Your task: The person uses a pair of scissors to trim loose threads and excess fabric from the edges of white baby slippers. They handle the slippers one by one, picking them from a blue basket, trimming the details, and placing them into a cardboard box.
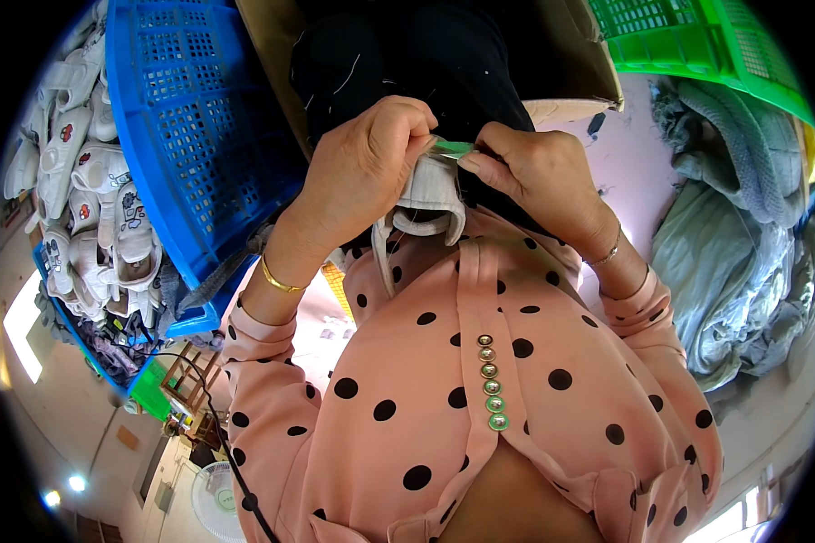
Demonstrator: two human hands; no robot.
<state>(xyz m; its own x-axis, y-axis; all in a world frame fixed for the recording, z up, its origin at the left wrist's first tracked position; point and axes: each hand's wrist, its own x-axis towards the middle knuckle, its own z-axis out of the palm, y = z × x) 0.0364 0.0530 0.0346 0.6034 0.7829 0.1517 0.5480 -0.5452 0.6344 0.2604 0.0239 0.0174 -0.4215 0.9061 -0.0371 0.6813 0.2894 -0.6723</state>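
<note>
Just above my lap, a small white fabric shoe (430,187) hangs between my two hands, its opening and a thin strap toward my body. My left hand (362,172) is closed in a pinch at the shoe's upper left edge. A flat, bright green piece (454,147) bridges the gap between my fingertips at the top of the shoe. My right hand (548,181) pinches its right end between thumb and bent forefinger. What exactly the green piece is, I cannot make out. The fingertips of my left hand are partly hidden.
Left of me stands a blue plastic crate (199,118), beside a heap of similar white shoes (91,181). A cardboard box (575,54) lies open beyond my knees. On the right are a green crate (679,36) and bags with grey cloth (724,262).
</note>
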